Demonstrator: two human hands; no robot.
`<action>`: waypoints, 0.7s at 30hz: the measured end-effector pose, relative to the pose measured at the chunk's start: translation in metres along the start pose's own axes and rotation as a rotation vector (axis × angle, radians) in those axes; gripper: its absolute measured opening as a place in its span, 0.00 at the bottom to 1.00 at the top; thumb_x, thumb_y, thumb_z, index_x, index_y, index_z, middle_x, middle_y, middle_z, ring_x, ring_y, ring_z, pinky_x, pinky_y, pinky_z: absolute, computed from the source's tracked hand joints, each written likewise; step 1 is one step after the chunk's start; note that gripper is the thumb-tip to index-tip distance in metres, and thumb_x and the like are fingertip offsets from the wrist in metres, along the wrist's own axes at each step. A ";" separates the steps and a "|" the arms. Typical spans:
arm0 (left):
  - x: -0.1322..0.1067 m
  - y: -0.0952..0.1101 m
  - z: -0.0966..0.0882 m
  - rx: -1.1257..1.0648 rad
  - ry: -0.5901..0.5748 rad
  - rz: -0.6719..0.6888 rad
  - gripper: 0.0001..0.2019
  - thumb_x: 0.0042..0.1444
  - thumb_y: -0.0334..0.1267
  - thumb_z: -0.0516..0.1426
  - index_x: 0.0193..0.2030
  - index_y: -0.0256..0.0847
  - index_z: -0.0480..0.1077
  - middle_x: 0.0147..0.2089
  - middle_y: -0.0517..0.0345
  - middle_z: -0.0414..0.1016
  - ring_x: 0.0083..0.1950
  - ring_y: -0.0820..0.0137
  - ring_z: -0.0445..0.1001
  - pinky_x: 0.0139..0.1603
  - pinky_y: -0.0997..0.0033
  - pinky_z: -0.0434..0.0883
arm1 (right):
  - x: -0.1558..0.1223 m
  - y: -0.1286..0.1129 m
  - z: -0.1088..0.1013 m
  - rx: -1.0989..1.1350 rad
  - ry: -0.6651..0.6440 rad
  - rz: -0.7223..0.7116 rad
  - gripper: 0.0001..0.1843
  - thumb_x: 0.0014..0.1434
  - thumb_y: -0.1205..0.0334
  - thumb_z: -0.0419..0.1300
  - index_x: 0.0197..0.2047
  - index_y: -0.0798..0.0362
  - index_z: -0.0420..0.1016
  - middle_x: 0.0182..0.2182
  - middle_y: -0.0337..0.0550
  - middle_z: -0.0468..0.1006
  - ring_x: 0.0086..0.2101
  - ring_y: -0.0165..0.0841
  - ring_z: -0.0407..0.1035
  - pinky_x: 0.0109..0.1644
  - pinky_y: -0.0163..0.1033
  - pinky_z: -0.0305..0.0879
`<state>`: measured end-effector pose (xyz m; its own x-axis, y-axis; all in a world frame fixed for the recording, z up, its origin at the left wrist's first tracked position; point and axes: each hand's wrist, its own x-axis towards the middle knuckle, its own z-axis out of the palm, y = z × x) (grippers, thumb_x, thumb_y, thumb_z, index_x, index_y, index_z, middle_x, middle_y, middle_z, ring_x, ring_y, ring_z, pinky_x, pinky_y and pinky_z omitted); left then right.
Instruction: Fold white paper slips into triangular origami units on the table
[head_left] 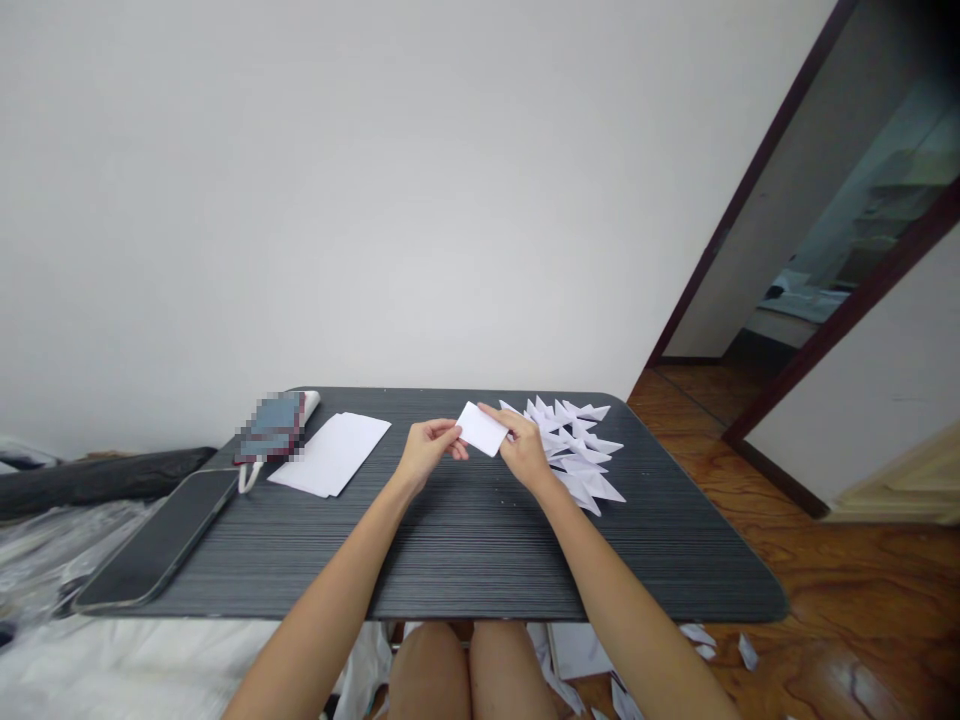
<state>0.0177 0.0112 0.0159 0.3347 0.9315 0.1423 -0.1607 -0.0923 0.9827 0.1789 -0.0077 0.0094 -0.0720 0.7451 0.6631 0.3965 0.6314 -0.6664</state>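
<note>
A small white piece of paper [482,430], apparently folded, is held up over the middle of the dark table. My left hand [430,450] pinches its left corner between thumb and fingers. On the paper's right edge, my right hand [523,447] grips it with the fingers closed. Just right of that hand lies a group of pointed folded paper pieces [581,445], several of them in loose rows. Flat sheets of white paper [334,453] lie in a stack to the left of my left hand.
The dark table [465,560] stands against a white wall. On its left are a phone [161,540] and a blurred device [271,430] with a white cable [249,478]. Paper scraps [748,652] lie on the wooden floor. A doorway opens at the right.
</note>
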 end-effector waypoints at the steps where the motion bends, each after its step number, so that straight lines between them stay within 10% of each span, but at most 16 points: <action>1: 0.001 0.000 -0.002 0.035 0.027 0.039 0.13 0.45 0.40 0.57 0.33 0.29 0.70 0.21 0.56 0.70 0.19 0.77 0.66 0.20 0.78 0.62 | 0.000 0.000 0.001 0.014 -0.009 0.019 0.25 0.48 0.74 0.49 0.50 0.50 0.65 0.37 0.43 0.72 0.34 0.30 0.65 0.38 0.36 0.62; 9: 0.002 0.000 -0.018 0.554 0.146 0.325 0.11 0.49 0.39 0.52 0.32 0.35 0.71 0.23 0.59 0.67 0.23 0.77 0.61 0.24 0.77 0.59 | 0.003 -0.006 -0.011 0.460 -0.447 0.265 0.34 0.45 0.70 0.56 0.57 0.48 0.53 0.50 0.44 0.66 0.46 0.32 0.64 0.50 0.41 0.58; 21: -0.003 -0.007 0.000 0.518 0.066 0.331 0.11 0.49 0.41 0.52 0.33 0.36 0.70 0.25 0.58 0.68 0.25 0.75 0.65 0.28 0.76 0.63 | 0.001 0.006 0.017 0.581 0.022 0.470 0.19 0.49 0.52 0.55 0.39 0.56 0.73 0.35 0.48 0.76 0.35 0.35 0.70 0.40 0.41 0.64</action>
<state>0.0182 0.0090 0.0083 0.2835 0.8423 0.4585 0.2314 -0.5241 0.8197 0.1659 0.0005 -0.0002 0.0062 0.9638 0.2664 -0.1670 0.2637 -0.9500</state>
